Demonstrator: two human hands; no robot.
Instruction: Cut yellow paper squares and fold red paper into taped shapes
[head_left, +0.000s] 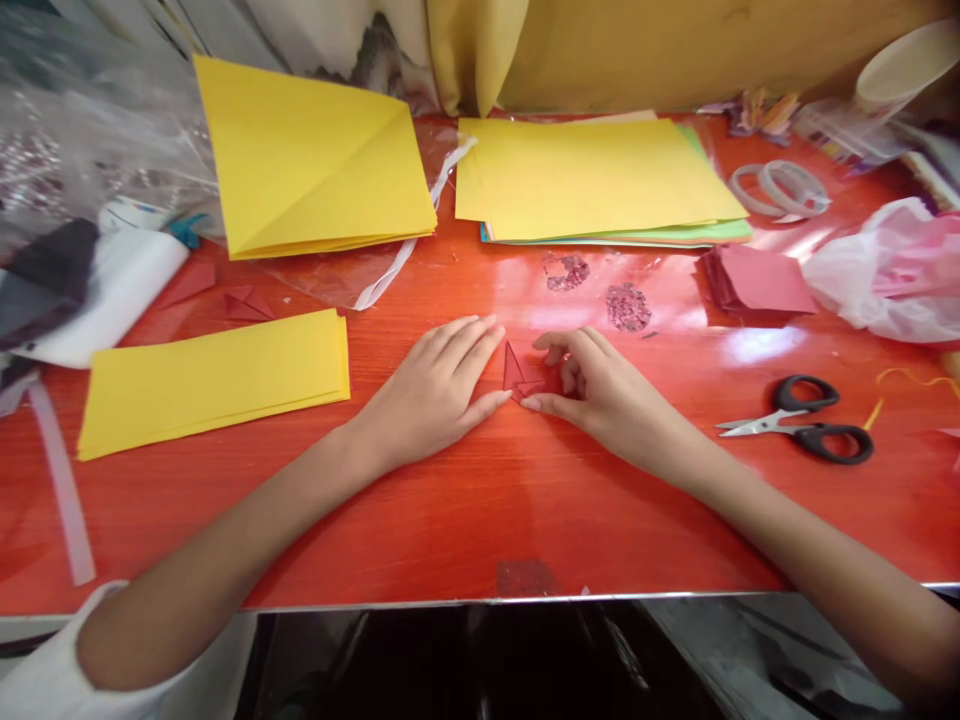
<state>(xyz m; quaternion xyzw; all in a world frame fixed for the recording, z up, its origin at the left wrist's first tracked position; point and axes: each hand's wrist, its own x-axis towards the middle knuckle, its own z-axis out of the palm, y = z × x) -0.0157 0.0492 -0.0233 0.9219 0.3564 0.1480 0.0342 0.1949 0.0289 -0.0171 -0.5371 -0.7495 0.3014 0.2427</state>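
A small folded piece of dark red paper (523, 384), with a pointed triangular flap standing up to the left, rests on the table between my two hands. My left hand (446, 380) lies flat with its fingers stretched out, and its thumb tip touches the paper's lower edge. Curled at the paper's right side is my right hand (592, 380). Its thumb presses near the lower corner, and its bent fingers partly hide the right end of the paper.
Yellow paper stacks (217, 380) lie left and behind, with another sheet pile (592, 180) at back. Black-handled scissors (810, 420), red paper squares (765, 280), tape rolls (787, 188) and a pink-white plastic bag (892, 270) are right. Folded red pieces (247, 304) sit left.
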